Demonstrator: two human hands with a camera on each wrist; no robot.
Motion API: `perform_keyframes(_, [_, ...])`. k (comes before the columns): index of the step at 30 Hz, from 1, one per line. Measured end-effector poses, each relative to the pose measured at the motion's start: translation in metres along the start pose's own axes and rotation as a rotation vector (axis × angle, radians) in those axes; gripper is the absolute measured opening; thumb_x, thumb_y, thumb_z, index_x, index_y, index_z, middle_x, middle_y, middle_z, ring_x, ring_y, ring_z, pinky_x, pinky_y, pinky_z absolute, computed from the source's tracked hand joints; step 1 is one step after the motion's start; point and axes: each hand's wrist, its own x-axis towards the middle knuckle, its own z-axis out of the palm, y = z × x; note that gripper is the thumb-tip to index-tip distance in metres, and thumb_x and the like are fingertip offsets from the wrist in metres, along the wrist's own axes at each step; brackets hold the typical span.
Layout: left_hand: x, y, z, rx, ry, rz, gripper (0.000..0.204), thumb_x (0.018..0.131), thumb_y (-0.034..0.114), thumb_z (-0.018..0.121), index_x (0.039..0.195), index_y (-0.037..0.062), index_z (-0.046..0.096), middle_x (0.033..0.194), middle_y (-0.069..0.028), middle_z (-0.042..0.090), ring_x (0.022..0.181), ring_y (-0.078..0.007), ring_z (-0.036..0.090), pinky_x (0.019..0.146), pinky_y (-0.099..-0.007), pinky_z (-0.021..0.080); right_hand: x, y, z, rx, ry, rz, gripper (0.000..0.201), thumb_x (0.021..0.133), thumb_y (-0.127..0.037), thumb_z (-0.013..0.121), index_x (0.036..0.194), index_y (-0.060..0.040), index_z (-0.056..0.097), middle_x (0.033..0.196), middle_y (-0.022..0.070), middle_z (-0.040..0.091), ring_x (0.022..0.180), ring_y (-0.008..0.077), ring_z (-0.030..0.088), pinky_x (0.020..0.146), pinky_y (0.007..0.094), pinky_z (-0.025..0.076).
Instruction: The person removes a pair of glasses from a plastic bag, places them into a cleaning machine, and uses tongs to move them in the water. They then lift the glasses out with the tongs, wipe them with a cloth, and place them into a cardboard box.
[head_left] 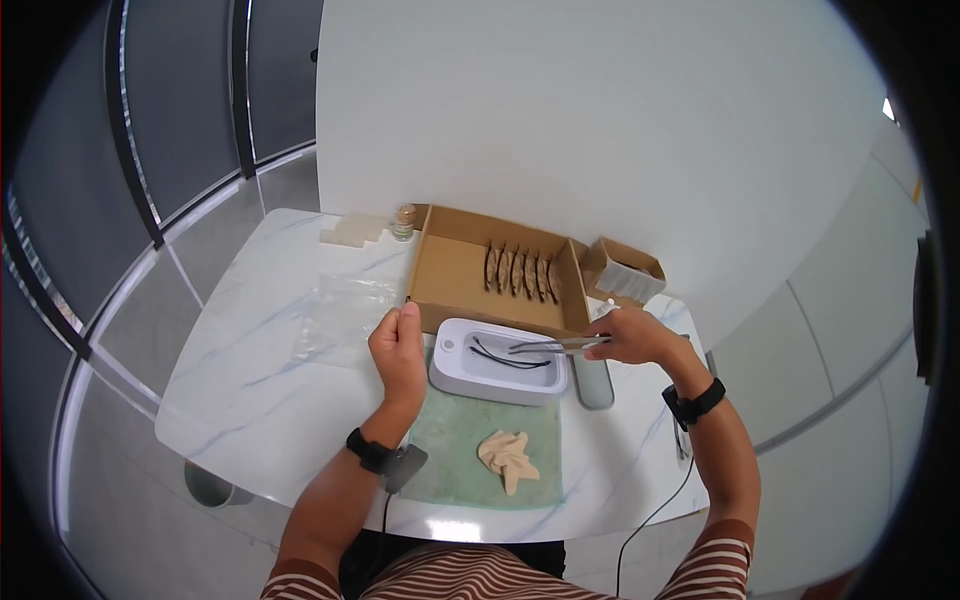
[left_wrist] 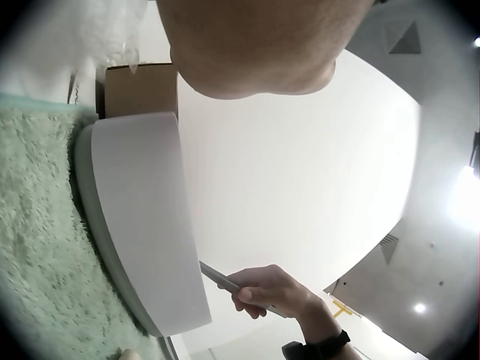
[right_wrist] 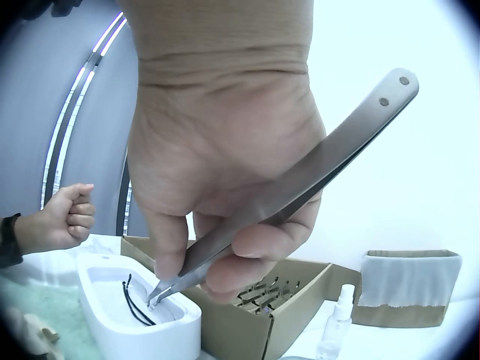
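Note:
My right hand (head_left: 638,336) grips large metal tweezers (right_wrist: 337,154). Their tips reach down into the basin of a white ultrasonic-cleaner-like tub (head_left: 495,390). Thin dark curved pieces, like eyeglass temples (right_wrist: 129,301), lie in that basin close to the tips. To the tub's left, my left hand (head_left: 399,345) is raised near the cardboard box's front corner. Its fingers are curled into a fist, as the right wrist view shows, with nothing visible in it. Underneath the tub is a green towel (head_left: 450,475), bearing a crumpled beige cloth (head_left: 508,456).
Behind the tub, an open cardboard box (head_left: 450,265) holds several dark-framed glasses (head_left: 516,272) in a row. A smaller box (head_left: 625,265), a spray bottle (right_wrist: 336,322) and a grey-green case (head_left: 594,383) stand right. Clear plastic (head_left: 345,315) and a small jar (head_left: 403,223) are left.

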Motion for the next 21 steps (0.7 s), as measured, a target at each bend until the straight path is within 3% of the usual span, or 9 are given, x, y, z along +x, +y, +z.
perform_keyframes(7, [0.002, -0.002, -0.001, -0.002, 0.012, 0.017, 0.043, 0.106, 0.022, 0.055, 0.068, 0.0132, 0.036, 0.057, 0.0073, 0.032, 0.047, -0.0023, 0.025, 0.042, -0.0251, 0.018, -0.003, -0.007, 0.009, -0.029, 0.107, -0.051, 0.033, 0.083, -0.032, 0.077, 0.109, -0.012, 0.077, 0.084, 0.0177, 0.072, 0.084, 0.0367, 0.068, 0.077, 0.0442, 0.053])
perform_keyframes(15, [-0.001, 0.002, 0.003, -0.001, 0.007, 0.027, 0.045, 0.106, 0.021, 0.055, 0.067, 0.0133, 0.035, 0.056, 0.007, 0.032, 0.047, -0.0024, 0.025, 0.042, -0.0252, 0.018, -0.041, -0.037, 0.028, -0.122, 0.319, 0.015, 0.025, 0.085, -0.028, 0.076, 0.105, -0.0123, 0.076, 0.084, 0.0107, 0.073, 0.078, 0.033, 0.069, 0.067, 0.0432, 0.053])
perform_keyframes(21, [-0.003, -0.001, 0.004, -0.003, -0.002, 0.025, 0.045, 0.106, 0.023, 0.056, 0.067, 0.0135, 0.036, 0.056, 0.0069, 0.032, 0.046, -0.0023, 0.025, 0.043, -0.0251, 0.018, -0.068, -0.046, 0.032, -0.093, 0.304, 0.021, 0.027, 0.085, -0.028, 0.076, 0.107, -0.0115, 0.075, 0.086, 0.0096, 0.074, 0.076, 0.0313, 0.07, 0.067, 0.0418, 0.054])
